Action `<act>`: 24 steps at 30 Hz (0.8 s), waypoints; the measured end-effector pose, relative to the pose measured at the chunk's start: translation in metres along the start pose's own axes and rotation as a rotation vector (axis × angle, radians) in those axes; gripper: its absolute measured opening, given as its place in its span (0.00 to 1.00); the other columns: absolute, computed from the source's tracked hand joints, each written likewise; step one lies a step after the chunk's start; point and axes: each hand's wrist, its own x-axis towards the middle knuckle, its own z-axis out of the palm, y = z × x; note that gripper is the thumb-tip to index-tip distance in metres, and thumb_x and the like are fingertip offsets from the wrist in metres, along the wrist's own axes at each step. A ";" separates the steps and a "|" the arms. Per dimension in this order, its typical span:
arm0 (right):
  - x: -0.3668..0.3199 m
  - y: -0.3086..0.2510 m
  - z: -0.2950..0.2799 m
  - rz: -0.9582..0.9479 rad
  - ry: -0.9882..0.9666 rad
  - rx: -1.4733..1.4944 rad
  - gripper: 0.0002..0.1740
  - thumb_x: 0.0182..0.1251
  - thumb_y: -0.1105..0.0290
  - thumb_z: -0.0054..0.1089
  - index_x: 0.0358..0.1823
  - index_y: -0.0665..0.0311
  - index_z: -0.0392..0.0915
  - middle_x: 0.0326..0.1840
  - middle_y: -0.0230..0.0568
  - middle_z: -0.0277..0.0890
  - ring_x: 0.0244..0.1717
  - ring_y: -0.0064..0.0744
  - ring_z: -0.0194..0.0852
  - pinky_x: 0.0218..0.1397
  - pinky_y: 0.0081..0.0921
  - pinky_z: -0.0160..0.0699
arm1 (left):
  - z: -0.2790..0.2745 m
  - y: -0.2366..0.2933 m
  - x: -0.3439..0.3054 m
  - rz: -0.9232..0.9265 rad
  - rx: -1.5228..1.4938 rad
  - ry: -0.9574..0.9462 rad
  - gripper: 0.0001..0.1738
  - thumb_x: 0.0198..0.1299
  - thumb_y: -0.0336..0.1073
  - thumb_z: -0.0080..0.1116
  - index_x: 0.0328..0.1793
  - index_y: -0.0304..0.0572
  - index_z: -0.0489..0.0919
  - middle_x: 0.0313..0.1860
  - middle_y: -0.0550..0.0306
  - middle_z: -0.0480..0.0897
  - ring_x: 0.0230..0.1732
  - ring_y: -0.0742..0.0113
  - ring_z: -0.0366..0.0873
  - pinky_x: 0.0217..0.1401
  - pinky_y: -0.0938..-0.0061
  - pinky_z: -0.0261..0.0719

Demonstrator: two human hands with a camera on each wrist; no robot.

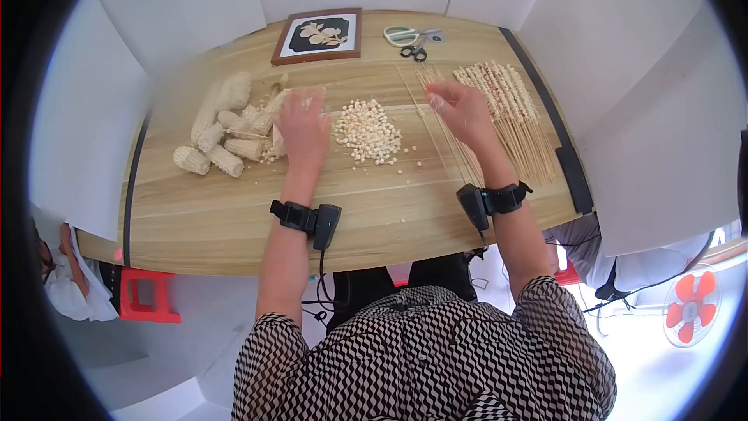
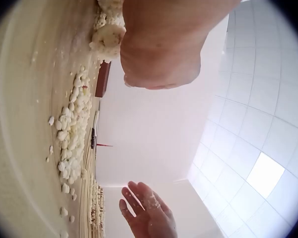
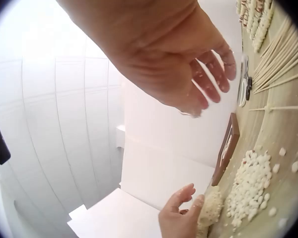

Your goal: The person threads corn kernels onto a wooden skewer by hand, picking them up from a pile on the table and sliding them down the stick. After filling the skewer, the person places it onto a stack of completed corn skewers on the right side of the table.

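A person's right hand (image 1: 463,113) hovers over bare skewers (image 3: 274,64) at a wood-grain table (image 1: 351,218); from my distant post I read its fingers, in the right wrist view, as bent and apart, flecked with white and holding nothing; one skewer with a single kernel (image 3: 288,107) lies just beside the bare ones, to their left. The left hand (image 1: 304,129) is by the corn cobs (image 1: 226,161) heaped at the table's left; blurred in my head view, it shows in the right wrist view with fingers bent and parted, though I cannot tell whether it touches a cob; a loose pile of pale kernels (image 1: 368,131) lies between the two hands; farther right I see kernel-laden skewers (image 1: 495,92) side by side; a framed picture (image 1: 319,35) and scissors (image 1: 417,53) lie toward the far edge.
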 end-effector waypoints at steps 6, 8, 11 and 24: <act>-0.028 0.016 0.017 -0.038 -0.244 -0.655 0.12 0.54 0.66 0.61 0.34 0.68 0.82 0.31 0.52 0.80 0.35 0.48 0.80 0.41 0.38 0.78 | 0.006 0.001 -0.005 0.224 -0.448 -0.020 0.13 0.54 0.27 0.57 0.47 0.42 0.79 0.45 0.49 0.80 0.46 0.51 0.77 0.48 0.60 0.72; -0.033 0.031 0.026 -0.008 -0.214 -0.906 0.10 0.53 0.67 0.60 0.29 0.69 0.79 0.30 0.52 0.79 0.35 0.49 0.80 0.40 0.41 0.78 | 0.006 0.001 -0.005 0.176 -0.601 0.020 0.15 0.54 0.23 0.55 0.50 0.39 0.78 0.44 0.43 0.78 0.42 0.48 0.77 0.42 0.62 0.75; -0.028 0.049 0.035 0.074 -0.150 -0.939 0.10 0.52 0.67 0.60 0.29 0.69 0.78 0.30 0.51 0.79 0.34 0.50 0.79 0.40 0.43 0.77 | 0.003 0.003 -0.004 0.057 -0.664 0.102 0.13 0.54 0.23 0.54 0.46 0.38 0.79 0.40 0.47 0.80 0.42 0.48 0.77 0.44 0.64 0.76; -0.017 0.051 0.056 0.053 -0.079 0.063 0.07 0.60 0.72 0.53 0.35 0.70 0.72 0.25 0.44 0.78 0.27 0.34 0.77 0.34 0.31 0.75 | -0.010 -0.005 0.002 0.141 -0.305 0.105 0.24 0.56 0.23 0.51 0.61 0.44 0.73 0.55 0.44 0.77 0.55 0.48 0.75 0.54 0.61 0.74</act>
